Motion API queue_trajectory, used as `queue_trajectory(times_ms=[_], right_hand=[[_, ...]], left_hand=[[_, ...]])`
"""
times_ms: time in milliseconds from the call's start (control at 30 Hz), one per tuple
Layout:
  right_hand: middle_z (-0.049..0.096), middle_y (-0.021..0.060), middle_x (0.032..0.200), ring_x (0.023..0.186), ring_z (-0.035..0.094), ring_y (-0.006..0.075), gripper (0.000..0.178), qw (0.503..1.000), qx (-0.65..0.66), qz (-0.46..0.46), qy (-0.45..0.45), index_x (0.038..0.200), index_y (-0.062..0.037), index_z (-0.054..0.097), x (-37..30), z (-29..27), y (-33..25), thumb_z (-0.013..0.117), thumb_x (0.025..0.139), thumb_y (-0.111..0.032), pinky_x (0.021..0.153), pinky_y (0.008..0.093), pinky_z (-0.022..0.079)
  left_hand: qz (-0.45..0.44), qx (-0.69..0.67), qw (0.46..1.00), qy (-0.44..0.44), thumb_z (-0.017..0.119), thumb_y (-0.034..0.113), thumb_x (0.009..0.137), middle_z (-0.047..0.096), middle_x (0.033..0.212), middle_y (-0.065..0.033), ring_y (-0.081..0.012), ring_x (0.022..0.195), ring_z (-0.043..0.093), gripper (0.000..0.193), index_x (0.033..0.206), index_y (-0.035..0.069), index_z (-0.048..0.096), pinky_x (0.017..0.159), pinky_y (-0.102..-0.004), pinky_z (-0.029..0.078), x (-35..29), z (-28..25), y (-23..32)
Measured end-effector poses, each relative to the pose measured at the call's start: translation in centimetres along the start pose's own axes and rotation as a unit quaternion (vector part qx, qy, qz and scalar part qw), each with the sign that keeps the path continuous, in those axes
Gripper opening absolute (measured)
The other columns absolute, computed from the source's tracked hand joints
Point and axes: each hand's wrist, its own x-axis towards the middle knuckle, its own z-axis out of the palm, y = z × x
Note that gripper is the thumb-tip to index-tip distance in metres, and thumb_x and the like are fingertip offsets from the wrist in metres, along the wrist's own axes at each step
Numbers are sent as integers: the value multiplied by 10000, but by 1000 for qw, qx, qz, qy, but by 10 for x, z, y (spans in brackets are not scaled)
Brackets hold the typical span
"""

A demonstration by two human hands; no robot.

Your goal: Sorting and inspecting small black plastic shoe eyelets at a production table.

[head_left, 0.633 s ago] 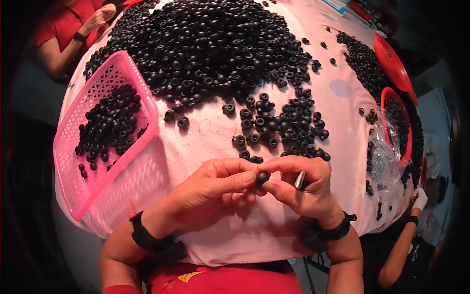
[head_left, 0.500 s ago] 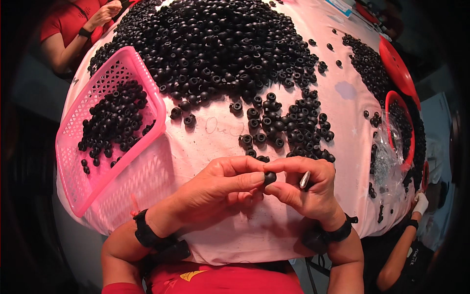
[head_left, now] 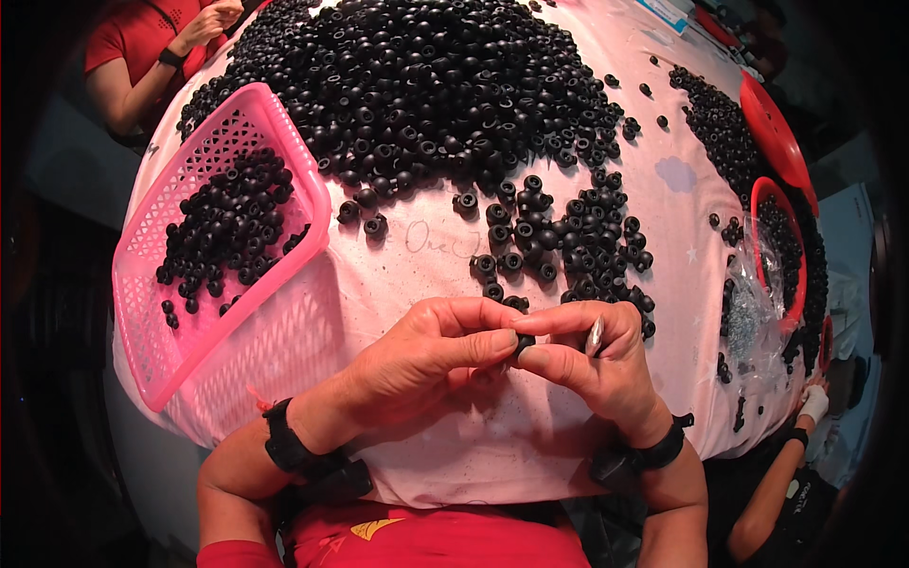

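Observation:
Above the near part of the cloth, my left hand (head_left: 431,348) and right hand (head_left: 606,369) meet at the fingertips. Between them they pinch a small black ball-shaped part (head_left: 524,346), mostly covered by my fingers. A slim silver metal tool (head_left: 595,336) is tucked in my right hand, its tip standing up by the index finger; the rest of it is hidden. Just beyond my fingers lies a loose cluster of black ball-shaped parts (head_left: 587,237), many showing a ringed hole.
A large heap of the same parts (head_left: 407,85) covers the far side of the pink cloth. To the left, a pink basket (head_left: 248,308) holds more. On the right are a red basin (head_left: 803,256), a red lid (head_left: 775,128) and a clear plastic bag (head_left: 753,312). Co-workers sit far left and lower right.
The black part is turned slightly and more hidden between my fingertips. The silver tool has tilted more upright in my right hand. The whole view has shifted a little.

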Motion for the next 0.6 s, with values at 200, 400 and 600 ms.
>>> queue_trajectory(times_ms=[200, 400, 600], right_hand=[[719, 55, 881, 736, 604, 31, 187, 997, 79, 23, 2, 1000, -4, 716, 1, 3, 0, 727, 842, -101, 671, 177, 489], [703, 49, 819, 708, 599, 38, 171, 988, 139, 60, 4, 977, 23, 708, 1, 2, -4, 684, 882, -116, 639, 188, 487], [623, -37, 712, 589, 479, -6, 189, 972, 185, 145, -18, 976, 2, 705, 1, -5, -10, 659, 906, -168, 524, 159, 373]], left_hand=[[4, 0, 1000, 6, 678, 187, 892, 599, 885, -4, -68, 752, 527, 257, 1089, 35, 615, 691, -220, 455, 0, 0, -2], [5, 2, 1000, -5, 654, 173, 913, 635, 972, -12, -50, 782, 552, 247, 1115, 35, 620, 695, -199, 474, 1, 1, -8], [-29, -3, 1000, 0, 676, 153, 888, 593, 926, -20, -86, 769, 506, 255, 1109, 41, 613, 724, -249, 450, 0, 8, -5]])
